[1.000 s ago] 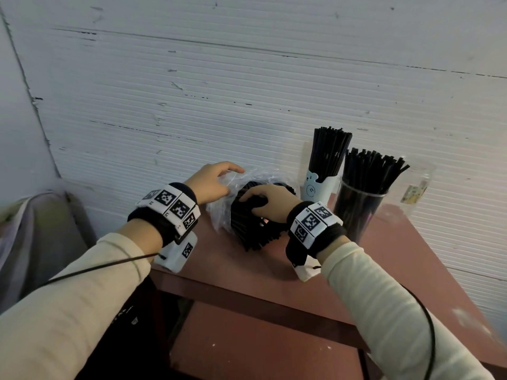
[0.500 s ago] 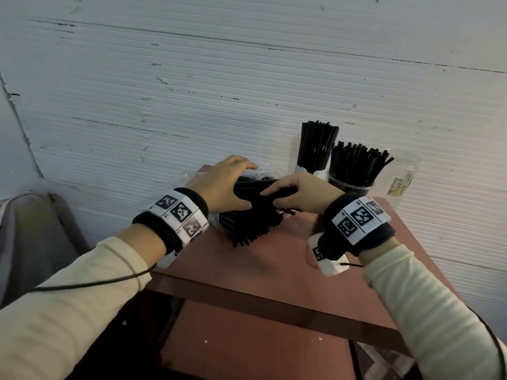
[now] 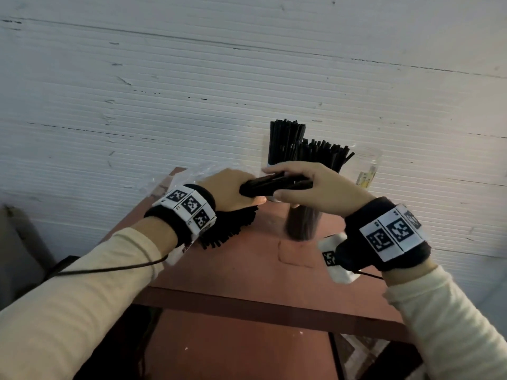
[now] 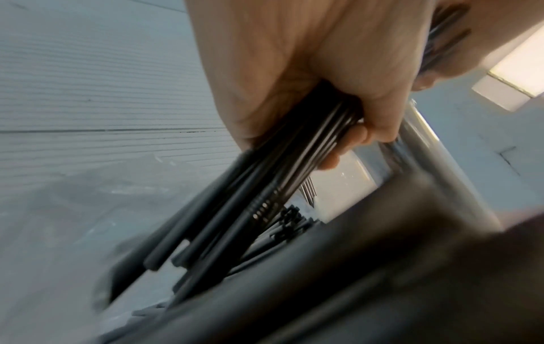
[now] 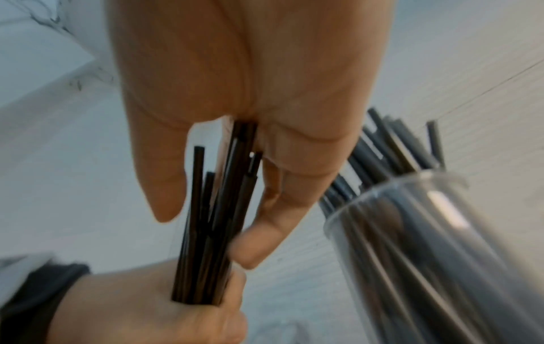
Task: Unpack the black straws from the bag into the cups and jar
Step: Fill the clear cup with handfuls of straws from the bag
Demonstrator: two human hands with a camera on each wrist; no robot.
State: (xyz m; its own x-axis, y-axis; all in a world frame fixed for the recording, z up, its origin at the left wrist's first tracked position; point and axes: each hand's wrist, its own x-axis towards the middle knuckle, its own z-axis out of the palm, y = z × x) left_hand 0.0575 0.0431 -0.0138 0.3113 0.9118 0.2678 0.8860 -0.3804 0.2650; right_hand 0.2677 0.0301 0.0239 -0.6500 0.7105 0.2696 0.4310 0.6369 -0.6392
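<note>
Both hands hold one small bundle of black straws (image 3: 277,184) level above the table. My left hand (image 3: 233,192) grips its left end and my right hand (image 3: 315,185) closes fingers and thumb round its right end. The left wrist view shows the straws (image 4: 279,177) running out of my fist, and the right wrist view shows the bundle (image 5: 217,223) between both hands. More black straws lie in the clear bag (image 3: 227,229) under my left wrist. Behind stand a white cup (image 3: 285,141) full of straws, a clear cup (image 3: 304,223) of straws and a clear jar (image 3: 367,165).
The red-brown table (image 3: 269,272) stands against a white ribbed wall (image 3: 192,91), its front edge near my forearms. A lower shelf of the same colour shows below. A grey cloth-covered object (image 3: 16,242) sits at the left. A cable runs from each wristband.
Both hands have lifted a bundle of straws out of the bag and raised it above the table, to in front of the cups. The bag stays behind on the table.
</note>
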